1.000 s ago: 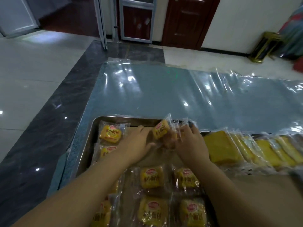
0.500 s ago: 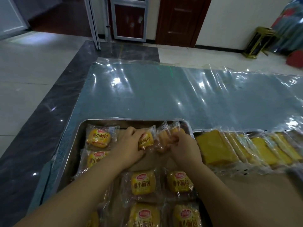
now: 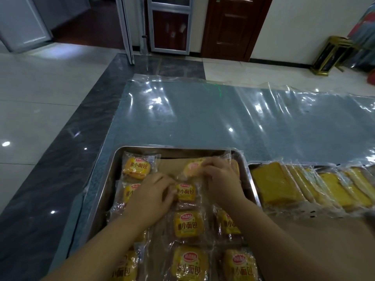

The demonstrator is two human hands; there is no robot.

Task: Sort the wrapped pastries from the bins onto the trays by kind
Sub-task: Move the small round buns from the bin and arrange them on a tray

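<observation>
The metal tray stands at the near edge of a table covered with clear plastic sheet. Brown paper lines the tray. Both hands are over its far half.

The left hand lies palm down with the fingers bent and close together. Its fingertips pinch the left edge of the middle bun packet, which lies flat on the tray just to the right of them, label facing up. The back of this hand partly covers another wrapped bun at the left side.

The right hand is farther and to the right. Its fingers are curled around the right side of the far bun packet, which sticks out to the left of them. This packet is blurred, so I cannot tell if it touches the paper or is a little above it. The two held packets are near each other, one behind the other.

One more bun lies in the far left corner of the tray. Rows of the same buns fill the near part, between the forearms and around them. To the right of the tray, wrapped yellow cake slices lie overlapping in a row.
</observation>
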